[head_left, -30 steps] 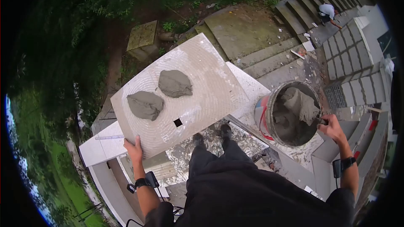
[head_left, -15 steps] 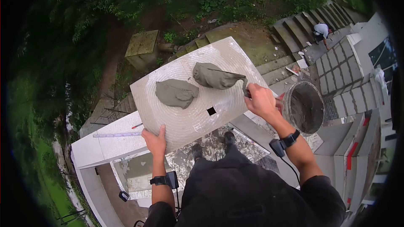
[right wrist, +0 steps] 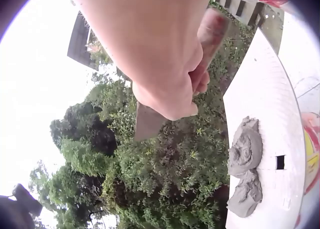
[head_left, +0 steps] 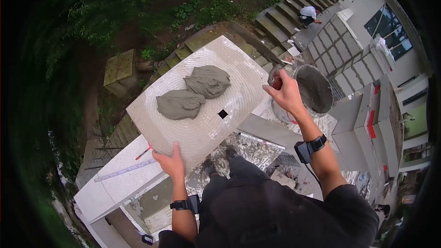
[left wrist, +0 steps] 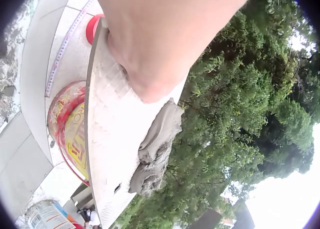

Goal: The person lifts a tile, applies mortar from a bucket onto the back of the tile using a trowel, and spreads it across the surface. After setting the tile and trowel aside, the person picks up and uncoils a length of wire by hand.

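My left hand (head_left: 171, 161) holds the near left edge of a large pale tile (head_left: 248, 78), its thumb on top. The tile's upper face has curved comb ridges and a small black square. On it lie two lumpy mounds of grey mortar, a nearer one (head_left: 181, 104) and a farther one (head_left: 207, 81), touching each other. Past the tile's right edge, my right hand (head_left: 288, 93) grips a trowel by its reddish handle (right wrist: 212, 31). The trowel's grey blade (right wrist: 147, 124) points away, partly hidden by the hand in the right wrist view. A red and yellow bucket (left wrist: 70, 124) stands under the tile.
A mortar bucket (head_left: 329, 103) stands just right of my right hand. A tape measure (head_left: 124, 171) and a red pencil (head_left: 143, 152) lie on the white ledge at left. Farther off, a person in white (head_left: 310, 12) crouches by concrete steps (head_left: 280, 20).
My right hand has moved with the trowel from the mortar bucket to the far mound, then back right off the tile. The mounds look fuller and lumpier. My left hand stays on the tile.
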A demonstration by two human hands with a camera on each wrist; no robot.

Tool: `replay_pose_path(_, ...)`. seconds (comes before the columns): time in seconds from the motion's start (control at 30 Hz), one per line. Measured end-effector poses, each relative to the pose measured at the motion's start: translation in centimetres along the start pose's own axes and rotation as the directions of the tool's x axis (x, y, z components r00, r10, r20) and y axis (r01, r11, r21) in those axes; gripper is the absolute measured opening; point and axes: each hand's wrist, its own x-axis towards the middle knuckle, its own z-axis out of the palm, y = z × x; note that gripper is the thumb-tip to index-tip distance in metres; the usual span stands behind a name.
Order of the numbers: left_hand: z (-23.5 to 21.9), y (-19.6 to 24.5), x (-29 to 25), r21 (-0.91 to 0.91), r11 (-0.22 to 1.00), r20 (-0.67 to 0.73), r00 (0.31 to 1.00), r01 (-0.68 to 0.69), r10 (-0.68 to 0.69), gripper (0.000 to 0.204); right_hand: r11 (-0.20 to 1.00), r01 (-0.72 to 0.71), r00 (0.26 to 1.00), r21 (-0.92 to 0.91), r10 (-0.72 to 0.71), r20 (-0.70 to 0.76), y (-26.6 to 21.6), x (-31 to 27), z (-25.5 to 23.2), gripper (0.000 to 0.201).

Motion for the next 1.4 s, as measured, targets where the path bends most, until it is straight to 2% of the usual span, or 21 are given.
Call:
replay_pose_path(0.03,0.5,-0.6,0.1,0.024,1.000,-0.026,1.000,0.001,0.000,0.100,1.000,-0.023,1.000,0.000,0.023,-0.006,1.9,-0.9,0.7,0.030)
replay_pose_path(0.1,0.8,-0.6,0.5,0.046,0.999,-0.053,0.998,-0.014,0.017,0.101,0.993,-0.106,0.949,-0.058,0.119,0.293,7.5,-1.9,4.1,0.032)
replay_pose_path(0.13,0.8,-0.5,0.5,0.014,1.000,-0.047,0.999,-0.010,0.010,0.100,0.986,-0.052,0.972,-0.156,0.086,0.220,8.5,-3.3,5.1,0.031)
replay_pose_path(0.17,0.8,-0.4,0.4,-0.016,1.000,-0.044,0.999,0.002,-0.003,0.100,0.987,-0.049,0.972,-0.151,0.082,0.218,9.5,-4.5,6.1,0.031)
replay_pose_path(0.23,1.2,-1.0,0.4,0.002,1.000,-0.066,0.998,0.008,-0.008,0.099,0.950,-0.091,0.959,-0.297,0.164,0.231,11.5,-7.2,8.0,0.027)
replay_pose_path(0.3,1.7,-1.2,0.7,0.027,1.000,-0.087,0.996,-0.013,0.015,0.098,0.955,-0.077,0.952,-0.287,0.155,0.262,12.7,-8.3,9.9,0.027)
replay_pose_path(0.33,1.7,-1.5,0.8,-0.034,0.999,-0.067,0.998,-0.022,0.020,0.096,0.955,-0.056,0.945,-0.291,0.145,0.293,13.3,-8.7,10.9,0.026)
replay_pose_path(0.37,2.0,-1.8,0.8,-0.096,0.995,-0.045,0.999,-0.028,0.024,0.094,0.958,-0.073,0.946,-0.277,0.155,0.285,14.2,-9.1,12.2,0.026)
replay_pose_path(0.43,2.3,-2.7,1.2,-0.099,0.994,-0.042,0.998,-0.046,0.042,0.092,0.978,-0.031,0.973,-0.205,0.077,0.217,16.2,-9.6,15.2,0.025)
replay_pose_path(0.53,2.5,-2.7,0.9,-0.091,0.995,-0.033,0.999,-0.030,0.027,0.090,0.985,-0.057,0.975,-0.160,0.090,0.204,18.3,-10.8,19.2,0.026)
replay_pose_path(0.57,2.4,-2.5,1.0,-0.090,0.996,-0.028,1.000,-0.008,0.006,0.090,0.990,-0.082,0.981,-0.118,0.101,0.167,18.4,-11.3,19.6,0.025)
replay_pose_path(0.63,2.5,-2.3,1.2,-0.079,0.997,-0.015,1.000,-0.016,0.015,0.089,0.981,-0.119,0.961,-0.156,0.154,0.232,19.6,-12.8,20.0,0.020)
replay_pose_path(0.83,2.7,-2.2,0.8,-0.096,0.995,-0.007,1.000,0.005,-0.006,0.089,0.957,-0.074,0.964,-0.280,0.141,0.226,24.6,-20.4,20.8,0.012)
replay_pose_path(0.9,2.7,-2.4,0.8,-0.097,0.995,-0.006,1.000,0.008,-0.009,0.089,0.948,-0.121,0.973,-0.293,0.172,0.156,26.7,-23.3,20.1,0.013)
replay_pose_path(0.97,2.7,-2.5,0.9,-0.071,0.997,-0.015,1.000,0.013,-0.014,0.090,0.947,-0.234,0.939,-0.222,0.279,0.202,27.7,-26.0,17.5,0.016)
replay_pose_path(1.1,2.6,-1.7,0.4,-0.072,0.997,-0.015,0.999,0.039,-0.040,0.089,0.981,-0.168,0.934,-0.094,0.189,0.303,22.9,-23.3,7.1,0.021)
replay_pose_path(1.17,2.5,-1.9,0.6,-0.051,0.998,-0.023,0.999,0.028,-0.029,0.090,0.962,-0.267,0.938,-0.062,0.274,0.213,20.8,-19.7,4.5,0.028)
replay_pose_path(1.23,2.5,-2.3,0.7,-0.036,0.999,-0.027,0.999,0.029,-0.030,0.090,0.947,-0.320,0.925,-0.010,0.315,0.211,17.0,-14.8,1.7,0.030)
replay_pose_path(1.33,2.7,-1.9,0.6,-0.037,0.999,-0.035,0.999,0.020,-0.022,0.089,0.878,-0.439,0.881,0.193,0.378,0.285,16.0,-9.0,2.9,0.041)
replay_pose_path(1.37,2.6,-1.7,0.5,-0.050,0.999,-0.039,0.999,0.016,-0.018,0.089,0.878,-0.437,0.881,0.196,0.374,0.288,16.4,-7.6,4.3,0.041)
replay_pose_path(1.4,2.6,-1.7,0.4,-0.046,0.999,-0.043,0.999,0.018,-0.020,0.089,0.860,-0.417,0.897,0.292,0.339,0.283,17.2,-6.6,6.2,0.043)
